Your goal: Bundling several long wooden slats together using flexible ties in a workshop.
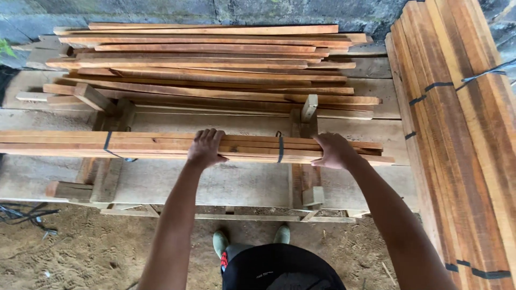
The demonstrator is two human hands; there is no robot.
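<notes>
Both hands press flat on a strapped bundle of wooden slats [161,145] lying across the surface [226,182]: left hand [205,149] fingers spread open over its top, right hand [334,151] fingers curled loosely over it, gripping nothing else. Beyond the fingertips lies a loose slat pile [215,64].

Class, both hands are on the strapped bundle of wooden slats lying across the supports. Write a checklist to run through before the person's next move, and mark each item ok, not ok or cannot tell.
1. Left hand flat on top of the bundle of slats: ok.
2. Right hand on the bundle near its right end: ok.
3. Black straps in place around the bundle: ok.
4. Slat ends flush at the right: not ok, they are staggered.
5. Bundle resting on both wooden supports: ok.
6. Strap tightness: cannot tell.
</notes>
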